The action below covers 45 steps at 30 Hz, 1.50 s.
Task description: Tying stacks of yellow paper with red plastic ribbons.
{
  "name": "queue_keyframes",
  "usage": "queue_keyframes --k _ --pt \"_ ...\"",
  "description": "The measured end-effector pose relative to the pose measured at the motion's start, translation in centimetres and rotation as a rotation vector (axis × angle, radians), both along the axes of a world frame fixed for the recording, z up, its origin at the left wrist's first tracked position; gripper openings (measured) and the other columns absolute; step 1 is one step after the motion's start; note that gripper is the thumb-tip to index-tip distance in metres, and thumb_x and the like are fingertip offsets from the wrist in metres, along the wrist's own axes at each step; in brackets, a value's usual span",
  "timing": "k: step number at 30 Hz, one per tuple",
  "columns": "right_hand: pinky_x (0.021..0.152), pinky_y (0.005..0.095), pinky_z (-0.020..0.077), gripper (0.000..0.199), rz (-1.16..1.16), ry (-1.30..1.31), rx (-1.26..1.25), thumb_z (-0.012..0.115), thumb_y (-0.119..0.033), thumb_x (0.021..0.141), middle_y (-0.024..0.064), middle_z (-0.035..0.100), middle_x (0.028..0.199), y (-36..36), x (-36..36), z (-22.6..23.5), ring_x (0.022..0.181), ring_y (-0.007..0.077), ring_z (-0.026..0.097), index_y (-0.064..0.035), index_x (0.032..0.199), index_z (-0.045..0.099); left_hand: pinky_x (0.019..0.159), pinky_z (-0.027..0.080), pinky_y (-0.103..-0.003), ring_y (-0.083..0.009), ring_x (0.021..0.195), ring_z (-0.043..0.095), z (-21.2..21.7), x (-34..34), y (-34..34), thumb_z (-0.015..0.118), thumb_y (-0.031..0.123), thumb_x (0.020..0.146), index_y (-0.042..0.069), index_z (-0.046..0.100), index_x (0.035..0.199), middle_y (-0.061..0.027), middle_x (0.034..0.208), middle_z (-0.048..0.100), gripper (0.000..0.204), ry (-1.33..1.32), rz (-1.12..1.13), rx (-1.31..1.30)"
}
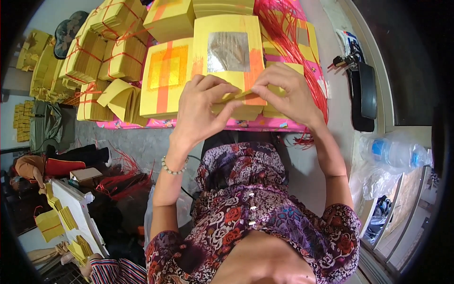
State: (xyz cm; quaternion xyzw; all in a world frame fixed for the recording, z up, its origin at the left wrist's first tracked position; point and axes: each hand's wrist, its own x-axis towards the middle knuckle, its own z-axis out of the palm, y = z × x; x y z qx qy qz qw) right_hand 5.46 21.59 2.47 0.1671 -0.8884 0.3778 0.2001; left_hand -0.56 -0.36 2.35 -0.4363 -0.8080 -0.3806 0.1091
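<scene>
Before me stands a tall stack of yellow paper (201,29), its top sheet bearing a silver foil square (229,49) and orange bands at the sides. The near edge of the paper is lifted and bent up. My right hand (289,92) pinches this edge between thumb and fingertips. At its other end, my left hand (201,106) has thumb and fingers curled round the same edge, a beaded bracelet on the wrist. Just left of the stack is another yellow pile (151,102) with a gold square and an orange stripe.
Bundles tied with red string (82,59) crowd the table's left side. Loose red strings (288,35) hang down at the right over the pink tablecloth (283,125). At lower left a co-worker's striped sleeve (116,270) is beside a white table (78,208) with yellow papers.
</scene>
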Motion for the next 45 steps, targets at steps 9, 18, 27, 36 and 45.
queue_keyframes --k 9,18,27,36,45 --pt "0.072 0.0324 0.0483 0.007 0.016 0.192 -0.065 0.071 -0.009 0.077 0.0055 0.066 0.079 0.4 -0.2 2.2 0.078 0.0215 0.061 -0.004 0.08 0.068 0.091 0.045 -0.04 -0.0299 0.104 0.055 3.5 -1.9 0.7 0.063 -0.002 0.068 0.008 0.06 0.115 -0.0099 0.116 0.06 0.048 0.205 -0.007 -0.357" --pt "0.096 0.0381 0.0431 0.03 -0.029 0.125 -0.096 0.073 -0.003 0.072 0.0089 0.067 0.1 0.7 0.3 2.2 0.109 0.0285 0.058 -0.0064 0.101 0.069 0.085 0.045 -0.038 -0.027 0.101 0.059 4.1 -1.2 1.2 0.056 0.001 0.075 0.009 0.061 0.107 -0.0102 0.111 0.064 0.033 0.299 0.022 -0.392" --pt "0.101 0.0456 0.0401 0.038 0.133 0.185 0.264 0.063 -0.002 0.069 0.0059 0.067 0.111 2.1 -1.1 -1.4 0.113 0.0275 0.058 -0.0097 0.107 0.068 0.092 0.044 -0.043 -0.0323 0.105 0.058 4.6 0.3 0.1 0.064 0.006 0.073 0.008 0.056 0.123 -0.0149 0.117 0.061 0.051 0.049 -0.127 -0.565" --pt "0.096 0.0446 0.0443 0.026 0.073 0.246 0.151 0.054 -0.017 0.084 0.0093 0.068 0.107 2.8 -0.4 -0.1 0.105 0.0267 0.063 -0.0067 0.104 0.069 0.109 0.027 -0.045 -0.0336 0.131 0.038 6.3 -4.3 -3.5 0.078 0.032 0.07 0.006 0.044 0.138 -0.0131 0.138 0.047 0.08 -0.303 -0.657 -0.278" --pt "0.096 0.0441 0.0443 0.033 0.119 0.18 0.1 0.062 -0.024 0.077 0.01 0.068 0.106 3.3 -0.2 -0.3 0.104 0.0269 0.064 -0.0063 0.104 0.068 0.098 0.035 -0.04 -0.0272 0.112 0.052 2.0 -3.7 -0.7 0.076 0.019 0.064 0.011 0.064 0.115 -0.0045 0.115 0.064 0.053 0.125 -0.209 -0.213"
